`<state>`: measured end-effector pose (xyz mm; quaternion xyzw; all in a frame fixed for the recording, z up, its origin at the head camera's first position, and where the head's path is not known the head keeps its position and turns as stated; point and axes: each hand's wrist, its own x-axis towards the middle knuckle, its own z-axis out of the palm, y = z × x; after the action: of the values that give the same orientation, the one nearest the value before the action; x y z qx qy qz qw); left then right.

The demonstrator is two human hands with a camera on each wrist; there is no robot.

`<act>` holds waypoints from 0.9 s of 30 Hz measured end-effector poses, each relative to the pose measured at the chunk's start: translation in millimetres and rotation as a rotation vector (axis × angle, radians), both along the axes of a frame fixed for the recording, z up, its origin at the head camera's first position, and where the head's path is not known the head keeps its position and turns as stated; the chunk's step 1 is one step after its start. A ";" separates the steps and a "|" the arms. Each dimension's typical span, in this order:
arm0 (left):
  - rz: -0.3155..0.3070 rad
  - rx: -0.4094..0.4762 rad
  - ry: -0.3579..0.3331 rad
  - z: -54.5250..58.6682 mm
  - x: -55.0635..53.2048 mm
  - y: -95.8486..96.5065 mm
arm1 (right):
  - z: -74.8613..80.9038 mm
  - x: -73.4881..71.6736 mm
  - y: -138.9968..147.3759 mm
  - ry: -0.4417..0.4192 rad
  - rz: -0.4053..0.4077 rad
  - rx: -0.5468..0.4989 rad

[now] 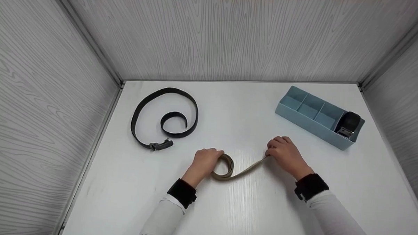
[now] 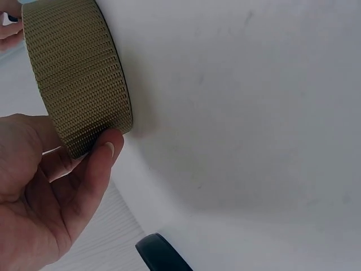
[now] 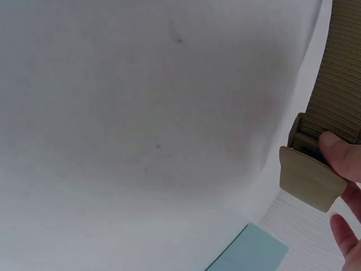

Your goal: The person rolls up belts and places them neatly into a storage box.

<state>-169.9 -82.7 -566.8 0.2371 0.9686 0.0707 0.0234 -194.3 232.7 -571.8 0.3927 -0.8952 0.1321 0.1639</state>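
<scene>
An olive-brown woven belt [image 1: 227, 177] stands on its edge on the white table, partly rolled into a coil. My left hand [image 1: 204, 161] pinches the coil's left side; in the left wrist view the thumb and fingers [image 2: 96, 175] grip the lower edge of the webbing [image 2: 79, 73]. From the coil the loose length runs right to my right hand [image 1: 286, 155]. In the right wrist view the thumb presses the strap beside its tan buckle [image 3: 313, 178], which the head view hides behind the fingers.
A black belt [image 1: 136, 116] with a dark buckle [image 1: 161, 144] lies in a loose spiral at the back left. At the back right stands a blue divided box [image 1: 309, 124], with a rolled black belt [image 1: 349, 123] in its rightmost compartment. Wood-grain panels [image 1: 211, 37] wall the table.
</scene>
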 end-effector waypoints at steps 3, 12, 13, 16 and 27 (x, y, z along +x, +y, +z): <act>-0.006 -0.016 0.016 -0.7 -0.5 1.4 | -2.5 -3.6 0.4 -0.009 -0.007 -0.019; 0.005 -0.031 0.028 -2.0 -1.3 3.5 | 15.7 7.1 -26.9 -0.104 0.001 0.135; 0.004 -0.028 0.030 -1.9 -1.4 3.4 | 17.9 11.5 -33.9 -0.117 0.025 0.137; 0.002 -0.016 0.028 -2.0 -1.4 2.9 | 20.7 27.0 -56.7 -0.149 0.132 0.122; 0.017 -0.033 -0.003 -1.3 -2.9 4.9 | 0.4 51.4 -103.2 -0.037 0.240 0.158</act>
<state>-172.7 -77.8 -568.1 0.2284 0.9716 0.0552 0.0283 -142.9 129.5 -571.4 0.5060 -0.8524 0.0872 0.0989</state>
